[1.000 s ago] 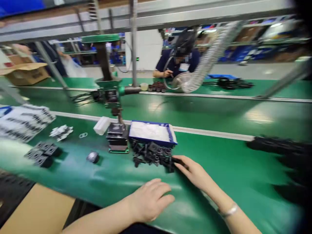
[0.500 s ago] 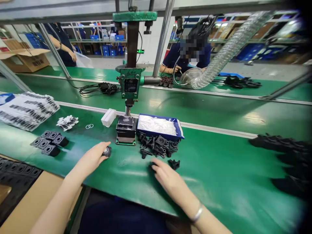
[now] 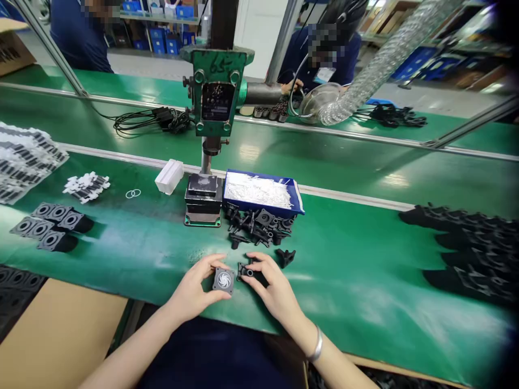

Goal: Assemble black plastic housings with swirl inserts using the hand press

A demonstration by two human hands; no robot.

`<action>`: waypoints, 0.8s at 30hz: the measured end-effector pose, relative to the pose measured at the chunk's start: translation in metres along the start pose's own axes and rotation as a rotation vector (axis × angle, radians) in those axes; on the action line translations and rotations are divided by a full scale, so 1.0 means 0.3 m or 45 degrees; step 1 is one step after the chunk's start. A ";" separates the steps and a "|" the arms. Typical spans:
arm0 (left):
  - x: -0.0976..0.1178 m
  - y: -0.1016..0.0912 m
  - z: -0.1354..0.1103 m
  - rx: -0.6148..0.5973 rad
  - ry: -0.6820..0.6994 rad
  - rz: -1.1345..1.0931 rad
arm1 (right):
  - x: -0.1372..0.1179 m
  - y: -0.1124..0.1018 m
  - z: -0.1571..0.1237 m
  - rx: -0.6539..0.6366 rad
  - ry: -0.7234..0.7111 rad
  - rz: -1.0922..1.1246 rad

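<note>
My left hand [image 3: 203, 283] grips a square black housing [image 3: 223, 281] with a white spiral-vaned impeller in its face. Close beside it, my right hand [image 3: 270, 278] pinches a small black plastic cover with a tube stub [image 3: 245, 271]. The two parts are near each other, with a narrow gap between them. Just beyond my right hand lies a single loose black fitting [image 3: 285, 257]. Behind it is a pile of similar black plastic fittings [image 3: 263, 227], against a blue tray [image 3: 300, 204] filled with thin white pieces.
A green press [image 3: 217, 97] stands over its black base block [image 3: 204, 202]. To the left are a white block [image 3: 169, 177], two white rings [image 3: 133, 193], black housings [image 3: 52, 227] and white-and-dark parts [image 3: 86, 187]. Dark parts [image 3: 466, 254] line the right. A co-worker [image 3: 324, 54] sits across the bench.
My left hand has brought the housing right, to the middle. My right hand has lifted a black cover and turned it towards the housing. The camera view has tilted down and shifted.
</note>
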State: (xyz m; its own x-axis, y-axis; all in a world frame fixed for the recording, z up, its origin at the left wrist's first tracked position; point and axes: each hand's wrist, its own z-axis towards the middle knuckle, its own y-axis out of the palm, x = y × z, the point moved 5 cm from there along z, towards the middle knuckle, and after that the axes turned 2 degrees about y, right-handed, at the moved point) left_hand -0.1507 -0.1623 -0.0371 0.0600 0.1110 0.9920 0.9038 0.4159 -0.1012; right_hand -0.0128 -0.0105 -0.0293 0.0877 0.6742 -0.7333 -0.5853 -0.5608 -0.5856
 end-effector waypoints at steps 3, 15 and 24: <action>-0.001 -0.002 0.001 -0.003 0.008 0.003 | -0.057 -0.039 0.039 0.024 0.003 0.096; -0.011 -0.002 -0.009 0.018 0.133 0.117 | -0.236 0.037 0.101 -0.238 -0.267 0.194; 0.019 -0.012 0.005 -0.049 0.169 0.279 | -0.212 0.061 0.081 -0.289 -0.162 0.176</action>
State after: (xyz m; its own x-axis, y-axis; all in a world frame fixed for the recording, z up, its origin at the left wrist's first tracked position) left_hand -0.1542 -0.1618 -0.0312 0.3087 0.0741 0.9483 0.8786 0.3597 -0.3142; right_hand -0.0488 -0.0521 0.0150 -0.0903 0.6304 -0.7710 -0.3880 -0.7352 -0.5558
